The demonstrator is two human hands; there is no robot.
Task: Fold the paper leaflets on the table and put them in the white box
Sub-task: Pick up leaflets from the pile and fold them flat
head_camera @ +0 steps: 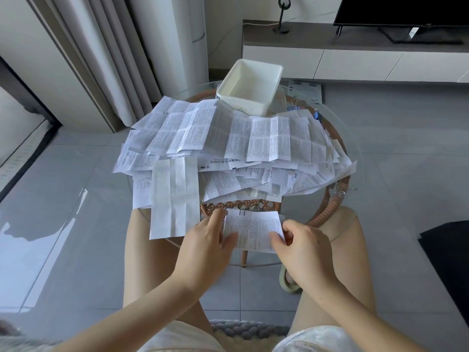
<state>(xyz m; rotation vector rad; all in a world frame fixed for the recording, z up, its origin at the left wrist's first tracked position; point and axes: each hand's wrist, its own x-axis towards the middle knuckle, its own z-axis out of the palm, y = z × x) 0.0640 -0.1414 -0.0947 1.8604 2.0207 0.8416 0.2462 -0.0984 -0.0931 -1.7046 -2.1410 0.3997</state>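
A small printed leaflet lies at the near edge of the round glass table. My left hand pinches its left edge and my right hand pinches its right edge. Behind it, a thick heap of unfolded printed leaflets covers most of the tabletop. One long blank-sided leaflet hangs over the near left edge. The white box stands at the far side of the table, behind the heap, with nothing visible inside.
Binder clips lie at the table's far right, beside the heap. A roll of tape sits on the tiled floor under the table. My knees flank the table. A TV cabinet runs along the back wall, curtains at left.
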